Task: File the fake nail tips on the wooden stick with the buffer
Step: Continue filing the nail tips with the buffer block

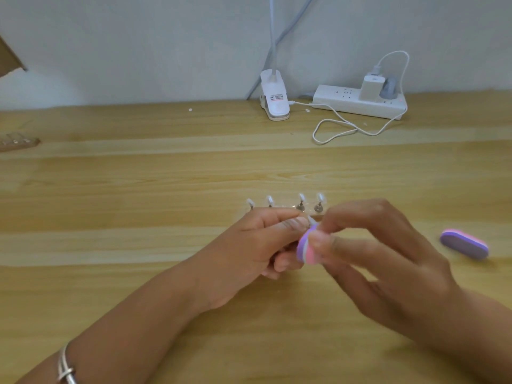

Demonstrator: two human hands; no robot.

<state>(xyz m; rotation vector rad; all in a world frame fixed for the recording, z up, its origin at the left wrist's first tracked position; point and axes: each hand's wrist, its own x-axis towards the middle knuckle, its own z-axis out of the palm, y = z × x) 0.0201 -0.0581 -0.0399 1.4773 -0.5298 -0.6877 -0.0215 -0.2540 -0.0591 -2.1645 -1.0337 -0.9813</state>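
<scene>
My left hand pinches a small holder with a clear fake nail tip that sticks out between thumb and forefinger. My right hand pinches a purple, white and pink buffer block and holds it against that tip. Just behind my hands a clear stand carries several more nail tips on short pegs. The stick in my left hand is mostly hidden by my fingers.
A second purple and pink buffer lies on the wooden table to the right. At the back stand a white clip lamp base and a power strip with a looping white cable. Another nail holder lies at the far left edge.
</scene>
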